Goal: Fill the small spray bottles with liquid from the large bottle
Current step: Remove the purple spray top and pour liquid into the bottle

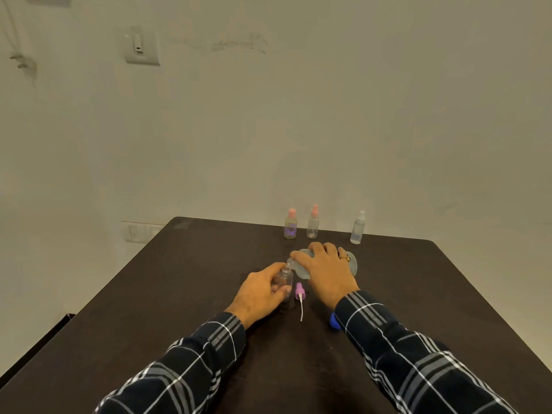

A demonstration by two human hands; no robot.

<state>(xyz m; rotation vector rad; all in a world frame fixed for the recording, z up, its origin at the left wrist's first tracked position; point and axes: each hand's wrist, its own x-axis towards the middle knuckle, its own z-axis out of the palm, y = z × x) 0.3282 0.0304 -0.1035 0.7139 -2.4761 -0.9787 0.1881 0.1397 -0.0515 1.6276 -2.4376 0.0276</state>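
Clear little bottle [285,279] held upright in left fingers [281,292] so right fingers [301,256], gripping the tipped big bottle [302,272], can pour in.

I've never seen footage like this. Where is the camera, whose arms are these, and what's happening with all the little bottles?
There is no machine here. This is a single picture from a camera worn on a person's head, looking forward and down at their own two hands.

The left hand holds a small bottle, open and upright on the dark table. The right hand grips the large bottle, tipped so its mouth meets the small one's neck. I cannot tell whether liquid is flowing.

A purple spray head with a white tube lies beside the small bottle. A blue thing, perhaps a cap, peeks from behind the right sleeve.

At the far edge stand a purple-label bottle, a pink-top bottle and a white-top bottle.
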